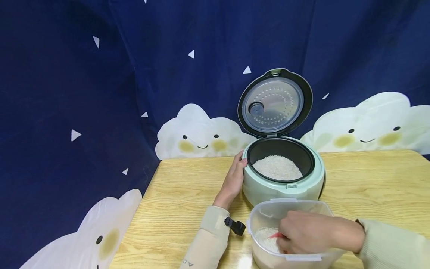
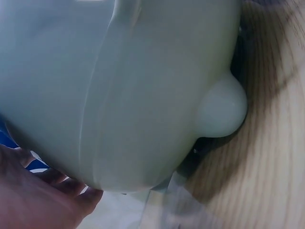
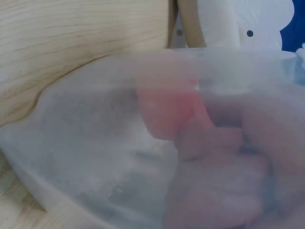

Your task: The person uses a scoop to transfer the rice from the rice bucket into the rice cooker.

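Observation:
A pale green rice cooker (image 1: 265,192) stands on the table with its lid (image 1: 273,104) raised. White rice (image 1: 277,167) lies in its dark inner pot. Against the cooker's left side rests my left hand (image 1: 233,179), its thumb near the rim; the left wrist view shows its fingers (image 2: 86,200) along the curved wall. In front of the cooker is a translucent plastic bin (image 1: 263,215) holding more rice (image 1: 265,239). My right hand (image 1: 305,231) reaches inside it and grips the handle of a pinkish-red scoop (image 3: 167,109), seen through the bin's cloudy wall.
The light wooden table (image 1: 188,186) extends to both sides of the cooker. Behind it hangs a dark blue curtain (image 1: 188,78) with white clouds and small triangles. The bin's rim stands close to the cooker's front.

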Motion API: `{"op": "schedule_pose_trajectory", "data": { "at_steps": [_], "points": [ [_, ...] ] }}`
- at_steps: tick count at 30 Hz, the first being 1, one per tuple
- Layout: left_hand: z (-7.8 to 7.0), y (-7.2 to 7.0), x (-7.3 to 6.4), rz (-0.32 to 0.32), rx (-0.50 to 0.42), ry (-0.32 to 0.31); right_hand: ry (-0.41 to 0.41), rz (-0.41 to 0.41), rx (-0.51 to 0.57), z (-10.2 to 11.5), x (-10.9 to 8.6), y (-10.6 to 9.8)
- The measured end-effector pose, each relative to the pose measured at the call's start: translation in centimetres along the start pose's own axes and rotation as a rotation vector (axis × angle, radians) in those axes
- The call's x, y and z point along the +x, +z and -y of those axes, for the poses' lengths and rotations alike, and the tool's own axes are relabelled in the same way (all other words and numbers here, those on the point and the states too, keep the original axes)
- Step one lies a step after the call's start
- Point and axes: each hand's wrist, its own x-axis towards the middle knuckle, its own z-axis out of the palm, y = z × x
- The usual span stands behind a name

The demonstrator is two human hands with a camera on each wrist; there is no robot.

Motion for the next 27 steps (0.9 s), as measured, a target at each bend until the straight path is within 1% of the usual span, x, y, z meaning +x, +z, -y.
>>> {"op": "schedule_pose_trajectory", "data": {
  "at_steps": [3,6,10,15,19,23,27],
  "points": [
    [-0.1,0.0,0.0,0.000,0.009,0.002,0.027,0.020,0.044,0.1,-0.2,-0.3],
    [-0.1,0.0,0.0,-0.006,0.018,0.002,0.027,0.029,0.070,0.1,-0.1,-0.7],
    [-0.2,0.0,-0.1,-0.009,0.019,0.006,0.028,0.015,0.089,0.1,0.0,-1.0],
    [-0.4,0.0,-0.3,-0.010,0.023,0.008,0.052,0.002,0.127,0.2,0.0,-1.2],
    [-0.3,0.0,-0.2,-0.015,0.026,0.012,0.073,0.000,0.130,0.3,0.0,-1.5],
    [-0.1,0.4,-0.1,-0.032,-0.017,0.017,0.079,0.002,0.136,0.4,0.0,-1.7],
    [0.2,1.0,0.0,-0.059,-0.072,0.037,0.101,0.015,0.155,0.4,0.0,-1.8]
  ]
}}
